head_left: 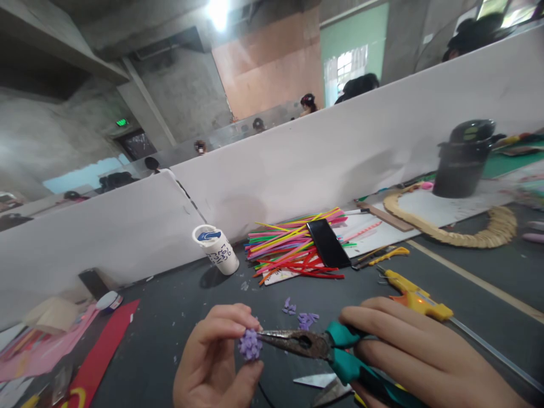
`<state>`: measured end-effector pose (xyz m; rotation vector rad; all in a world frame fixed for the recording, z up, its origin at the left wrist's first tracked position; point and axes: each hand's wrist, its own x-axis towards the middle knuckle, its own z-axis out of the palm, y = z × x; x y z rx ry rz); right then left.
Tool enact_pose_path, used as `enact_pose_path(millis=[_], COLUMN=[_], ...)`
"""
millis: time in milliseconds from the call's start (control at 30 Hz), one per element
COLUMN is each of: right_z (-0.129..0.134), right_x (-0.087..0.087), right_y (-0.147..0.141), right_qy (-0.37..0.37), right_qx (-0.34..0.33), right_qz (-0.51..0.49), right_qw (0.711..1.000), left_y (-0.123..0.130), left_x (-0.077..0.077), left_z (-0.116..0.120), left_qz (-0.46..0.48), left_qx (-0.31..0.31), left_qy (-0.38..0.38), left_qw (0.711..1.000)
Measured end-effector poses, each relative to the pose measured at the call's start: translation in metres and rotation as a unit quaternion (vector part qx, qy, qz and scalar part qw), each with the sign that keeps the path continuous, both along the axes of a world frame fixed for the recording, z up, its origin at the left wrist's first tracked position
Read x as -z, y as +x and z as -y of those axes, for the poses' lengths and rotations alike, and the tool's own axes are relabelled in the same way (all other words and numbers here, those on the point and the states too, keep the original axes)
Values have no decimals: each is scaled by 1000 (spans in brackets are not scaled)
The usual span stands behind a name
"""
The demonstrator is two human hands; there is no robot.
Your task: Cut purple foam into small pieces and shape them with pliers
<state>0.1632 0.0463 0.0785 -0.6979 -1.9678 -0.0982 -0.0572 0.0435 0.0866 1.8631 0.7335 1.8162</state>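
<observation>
Between the thumb and fingers of my left hand sits a small, bumpy purple ball. My right hand is wrapped round the teal handles of needle-nose pliers, whose tips touch the ball's upper right side. Whether the tips grip a piece of it is too small to tell. Short purple pieces lie on the dark table just beyond the pliers. Below the pliers rest the metal blades of scissors, partly hidden by my right hand.
Colourful pipe cleaners lie at the back under a black phone, beside a white cup. A yellow glue gun is at right. Red sheet and a small jar lie left. A white partition stands behind; people are beyond.
</observation>
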Motion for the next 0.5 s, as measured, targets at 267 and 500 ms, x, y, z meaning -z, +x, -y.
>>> enact_pose_path(millis=[267,500], right_z=[0,0], right_x=[-2,2], right_y=[2,2], right_qy=[10,53], right_qx=[-3,21], right_qz=[7,35], right_qw=[1000,998], left_y=[0,-2], left_x=[0,1], left_z=[2,2], left_qz=[-9,-4], left_qx=[1,-3], left_qy=[1,5], left_qw=[1000,1000])
